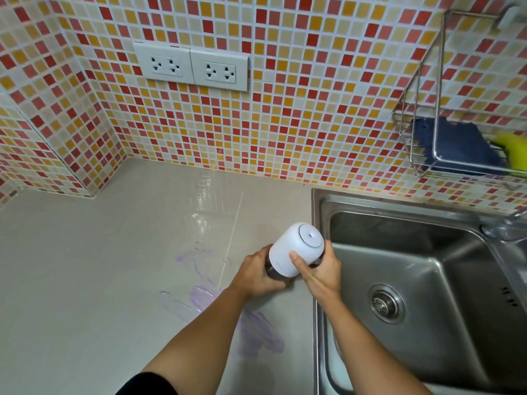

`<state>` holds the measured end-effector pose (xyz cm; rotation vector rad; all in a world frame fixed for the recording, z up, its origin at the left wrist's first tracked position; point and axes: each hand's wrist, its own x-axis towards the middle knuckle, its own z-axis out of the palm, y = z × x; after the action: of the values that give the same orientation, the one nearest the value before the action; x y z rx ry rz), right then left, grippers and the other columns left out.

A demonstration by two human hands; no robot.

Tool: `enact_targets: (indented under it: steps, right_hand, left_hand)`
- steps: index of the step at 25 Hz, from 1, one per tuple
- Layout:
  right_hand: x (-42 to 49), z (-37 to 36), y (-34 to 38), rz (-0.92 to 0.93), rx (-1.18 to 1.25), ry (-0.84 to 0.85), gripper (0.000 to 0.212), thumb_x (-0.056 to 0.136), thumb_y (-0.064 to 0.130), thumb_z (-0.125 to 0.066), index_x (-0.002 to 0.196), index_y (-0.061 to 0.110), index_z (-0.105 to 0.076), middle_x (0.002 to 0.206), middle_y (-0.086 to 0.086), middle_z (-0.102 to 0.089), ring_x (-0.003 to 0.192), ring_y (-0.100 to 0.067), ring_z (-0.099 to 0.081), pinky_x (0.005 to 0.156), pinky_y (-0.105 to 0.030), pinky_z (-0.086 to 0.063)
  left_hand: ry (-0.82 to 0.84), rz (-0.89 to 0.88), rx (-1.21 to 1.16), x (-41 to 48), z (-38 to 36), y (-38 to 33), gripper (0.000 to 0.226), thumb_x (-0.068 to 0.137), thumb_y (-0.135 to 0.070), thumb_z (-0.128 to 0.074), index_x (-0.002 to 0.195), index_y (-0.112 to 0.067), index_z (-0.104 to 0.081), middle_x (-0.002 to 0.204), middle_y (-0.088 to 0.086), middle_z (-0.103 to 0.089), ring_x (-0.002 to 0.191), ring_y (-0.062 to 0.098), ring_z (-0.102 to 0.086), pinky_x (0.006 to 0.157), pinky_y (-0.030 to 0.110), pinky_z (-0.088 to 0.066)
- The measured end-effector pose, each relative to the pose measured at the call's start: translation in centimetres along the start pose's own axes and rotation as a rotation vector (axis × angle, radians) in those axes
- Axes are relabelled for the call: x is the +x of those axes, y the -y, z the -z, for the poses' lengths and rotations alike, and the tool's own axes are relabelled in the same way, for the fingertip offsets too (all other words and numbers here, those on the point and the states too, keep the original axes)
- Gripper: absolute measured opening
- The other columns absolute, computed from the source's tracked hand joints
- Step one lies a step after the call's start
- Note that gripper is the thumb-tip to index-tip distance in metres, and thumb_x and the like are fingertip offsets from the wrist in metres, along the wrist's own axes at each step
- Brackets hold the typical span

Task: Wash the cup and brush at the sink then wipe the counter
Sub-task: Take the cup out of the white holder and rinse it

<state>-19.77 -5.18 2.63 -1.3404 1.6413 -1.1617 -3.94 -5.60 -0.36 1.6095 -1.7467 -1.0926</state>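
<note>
White cap over a dark lower body: the cup (296, 248), tilted, is held at lower centre of the frame, over the seam between surface (99, 266) and sink (405, 252). Both grips are clamped on it. The left hand (258, 270) wraps the dark base, and the right hand (320, 270) curls round the white upper part, thumb on its side. We judge the task barely begun: we see no water running, the basin looks dry around the drain (386, 303), and no brush is in view. Purple smears (256, 329) lie unwiped on the surface, left of and beneath the forearms. At upper right, a wire rack (437, 109) on the tiled wall carries a blue cloth (453, 143) and a yellow sponge (510, 146), both untouched. Washing the cup and brush, then wiping, are all left to do.
</note>
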Motion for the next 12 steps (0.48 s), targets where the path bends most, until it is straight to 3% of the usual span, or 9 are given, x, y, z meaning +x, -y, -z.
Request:
enact_targets:
  steps: [8,12]
  right_hand:
    - [0.1,0.3,0.7,0.103,0.013,-0.091,0.063,0.046,0.061,-0.068,0.091,0.02,-0.051,0.078,0.003,-0.062,0.065,0.0,-0.057,0.051,-0.008,-0.04]
    - [0.4,1.0,1.6,0.065,0.373,-0.159,0.065,0.052,0.053,-0.069,0.106,0.023,-0.049,0.097,0.001,-0.063,0.079,0.003,-0.062,0.066,-0.011,-0.048]
  left_hand:
    - [-0.004,0.023,-0.021,-0.2,0.0,0.5,0.08,0.059,-0.033,-0.083,0.131,-0.024,-0.049,0.113,-0.006,-0.066,0.091,0.008,-0.06,0.076,0.011,-0.044]
    - [-0.034,0.07,-0.113,-0.4,-0.2,1.0,0.078,0.058,-0.032,-0.084,0.128,-0.025,-0.049,0.107,-0.007,-0.067,0.094,0.011,-0.065,0.073,0.01,-0.049]
